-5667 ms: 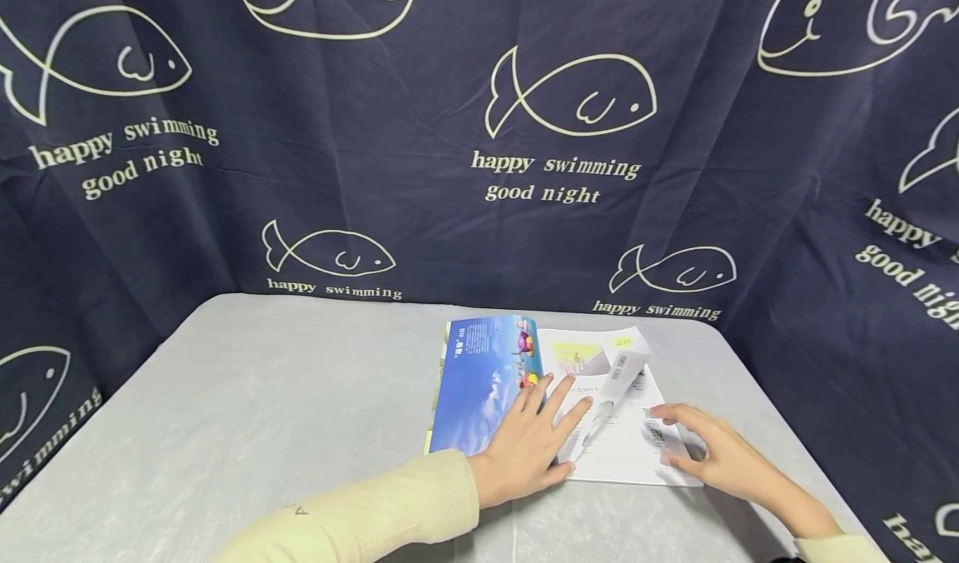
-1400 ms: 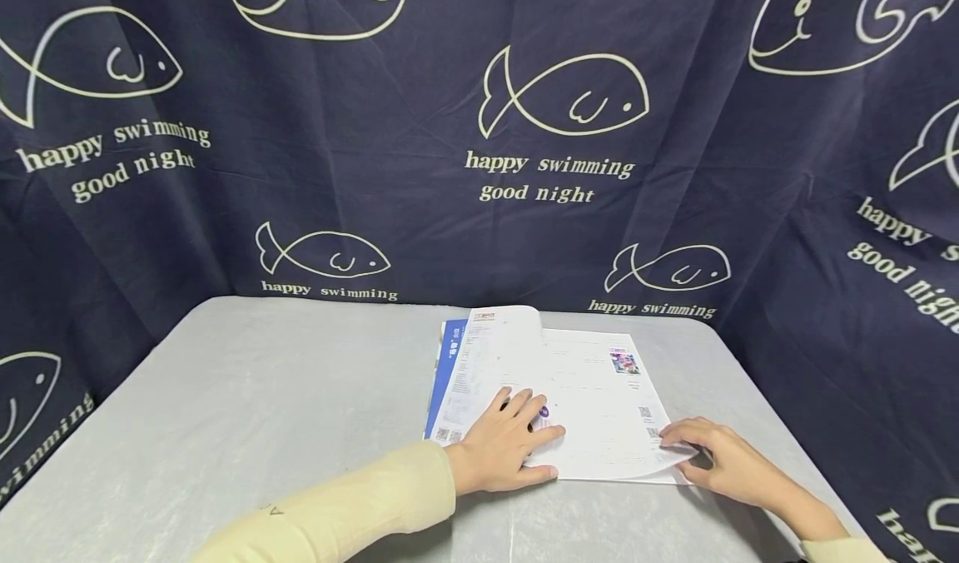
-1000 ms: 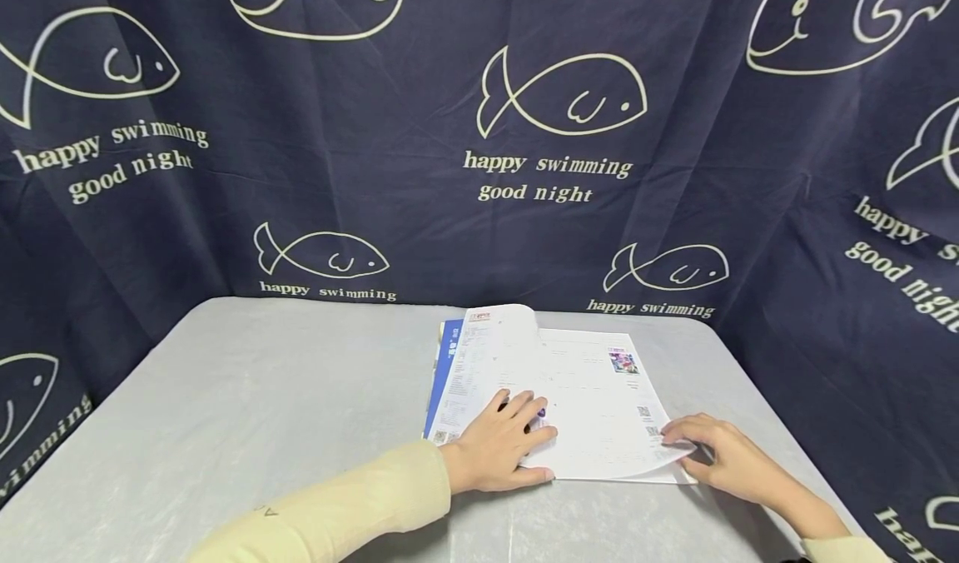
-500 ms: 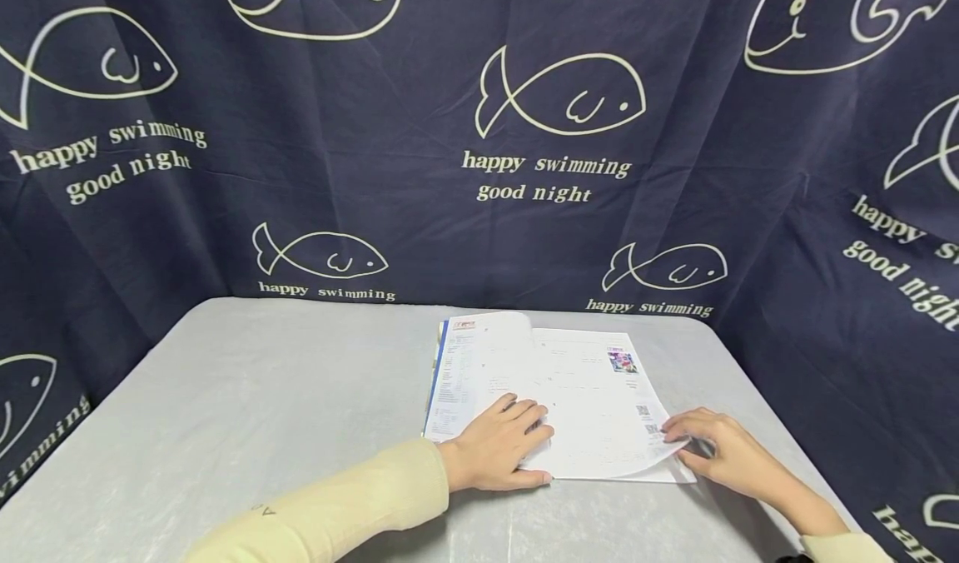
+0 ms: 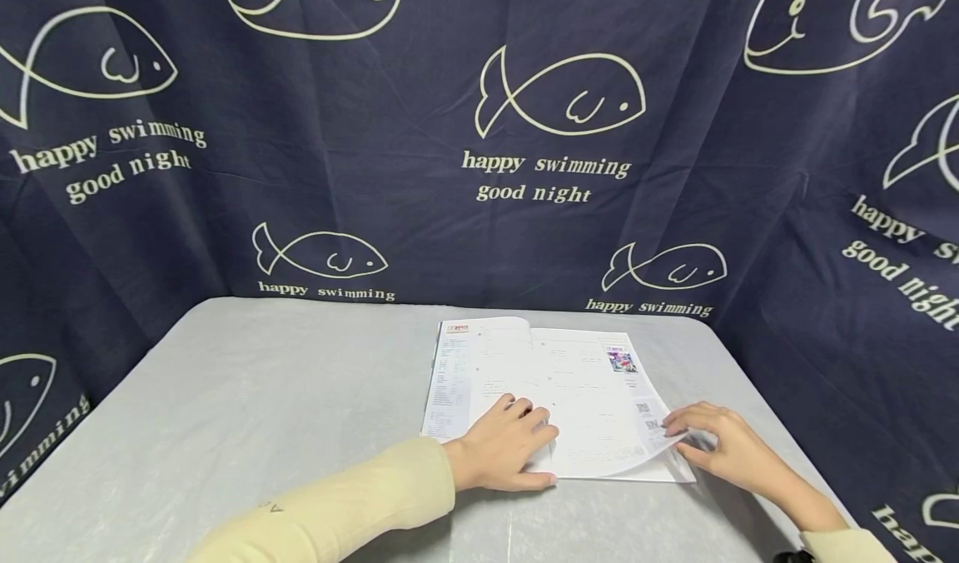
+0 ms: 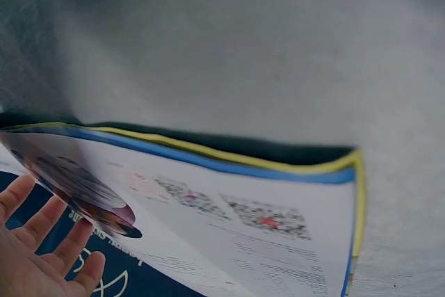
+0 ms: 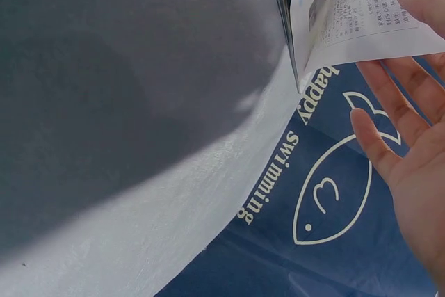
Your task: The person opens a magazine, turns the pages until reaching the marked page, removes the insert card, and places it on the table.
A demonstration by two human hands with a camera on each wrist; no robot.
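A magazine (image 5: 584,413) lies spread on the table, white printed pages facing up on both halves. My left hand (image 5: 504,446) rests on it near the centre fold. With the thumb and fingers of my right hand (image 5: 737,455) I pinch the lower right corner of a page (image 5: 663,445), which curls up off the sheets below. In the right wrist view, the thumb lies over that page (image 7: 379,15) and the fingers are behind it. The left wrist view shows the magazine's left side (image 6: 271,248), with blue and yellow edges under the top page, and my left fingers (image 6: 73,241).
The table (image 5: 262,430) has a light grey cover. A dark blue curtain (image 5: 419,146) with white fish drawings and lettering surrounds its back and sides. Cream sleeves (image 5: 337,500) cover my forearms.
The blue left-hand page seen earlier is now covered by a white page, which has settled flat. My right hand now holds a page corner and has raised it slightly. The left hand barely moved lately.
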